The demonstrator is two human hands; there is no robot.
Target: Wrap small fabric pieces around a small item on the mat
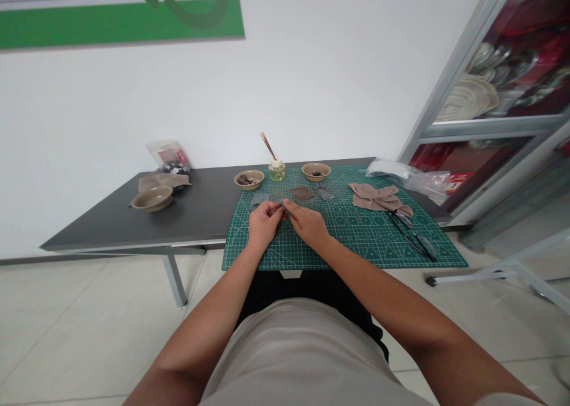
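My left hand point(263, 224) and my right hand point(306, 221) meet over the green cutting mat point(356, 240), fingertips pinched together around a small grey piece point(282, 207) that is too small to name surely. Just beyond the hands lie small fabric pieces: a grey one point(259, 199), a brown one point(301, 193) and another grey one point(325, 193). A crumpled beige cloth point(377, 197) lies to the right, with scissors point(414, 234) near the mat's right edge.
At the mat's far edge stand two tan bowls point(249, 179) point(316, 171) holding dark bits and a small jar with sticks point(276, 168). Another tan bowl point(152, 199), folded cloth and a clear bag point(170, 156) sit on the dark table point(196, 216). Plastic bags point(407, 175) lie far right.
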